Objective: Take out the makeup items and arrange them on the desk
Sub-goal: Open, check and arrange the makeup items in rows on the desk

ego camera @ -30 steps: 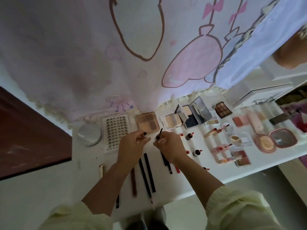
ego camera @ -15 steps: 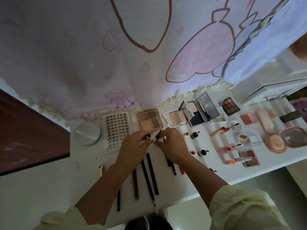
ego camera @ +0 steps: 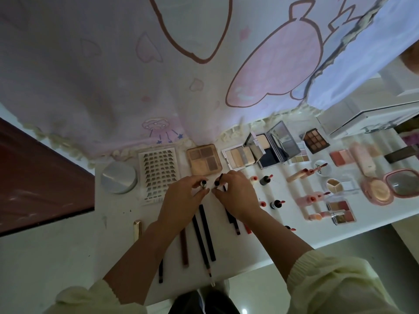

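My left hand [ego camera: 183, 198] pinches a tube [ego camera: 203, 183], mouth up. My right hand [ego camera: 235, 193] pinches the wand [ego camera: 218, 180] beside it, mid-frame above the desk [ego camera: 240, 254], probably for recapping.

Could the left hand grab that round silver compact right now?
Probably yes for reach: the compact lies uncovered just past the lash tray from the left hand. But that hand is pinching a small tube, so it would have to set that down first.
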Tool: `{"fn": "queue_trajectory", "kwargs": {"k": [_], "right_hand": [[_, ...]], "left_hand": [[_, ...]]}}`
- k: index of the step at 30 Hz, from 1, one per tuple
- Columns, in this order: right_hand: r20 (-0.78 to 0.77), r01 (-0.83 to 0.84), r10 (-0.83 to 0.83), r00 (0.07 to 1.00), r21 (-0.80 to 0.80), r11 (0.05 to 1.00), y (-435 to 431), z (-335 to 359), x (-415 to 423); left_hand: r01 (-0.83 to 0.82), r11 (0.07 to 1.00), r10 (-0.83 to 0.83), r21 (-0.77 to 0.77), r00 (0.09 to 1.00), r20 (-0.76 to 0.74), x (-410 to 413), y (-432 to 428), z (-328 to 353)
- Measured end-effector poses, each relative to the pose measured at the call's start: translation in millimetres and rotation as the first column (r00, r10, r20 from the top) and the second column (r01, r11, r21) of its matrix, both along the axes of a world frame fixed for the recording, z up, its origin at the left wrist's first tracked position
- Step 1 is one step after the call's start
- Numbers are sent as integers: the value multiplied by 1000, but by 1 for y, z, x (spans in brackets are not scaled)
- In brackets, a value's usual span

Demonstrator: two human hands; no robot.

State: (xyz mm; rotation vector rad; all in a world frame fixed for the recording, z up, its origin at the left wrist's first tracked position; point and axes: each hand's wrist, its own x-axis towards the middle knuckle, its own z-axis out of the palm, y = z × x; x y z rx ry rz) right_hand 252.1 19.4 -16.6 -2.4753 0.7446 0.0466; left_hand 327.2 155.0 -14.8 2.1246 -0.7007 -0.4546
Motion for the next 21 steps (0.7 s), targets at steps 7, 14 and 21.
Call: {"fn": "queue_trajectory", "kwargs": {"k": [7,14,21], "right_hand": [[24,17,-17,1000,-1,1000,2,-4,-1],[23,12,-12,1000,-10,1000,3,-3,0],[26,19,-19,999,10,1000,3,2,-2]], "left_hand": [[-14,1000,14,14,999,-32,0,2,-4],[-12,1000,13,16,1000,-26,1,2,-3],[-11,1000,10,12,1000,7,-1,7,-1]]}}
